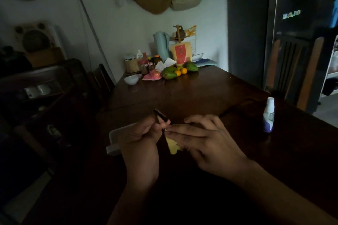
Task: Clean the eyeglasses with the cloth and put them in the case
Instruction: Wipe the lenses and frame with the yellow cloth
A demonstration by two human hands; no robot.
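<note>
The left hand (140,137) is gripping the dark eyeglasses (159,114) with its fingers curled round the frame, and one end of the frame is pointing up and away from the person, above the surface (182,93). The right hand (206,142) is meeting it from the right, its fingers pinching the yellow cloth (173,147), which is hanging down between the two hands, directly beside the frame. The pale case (113,139) is lying just left of the left hand, so I judge that hand the nearer one for the later placing.
</note>
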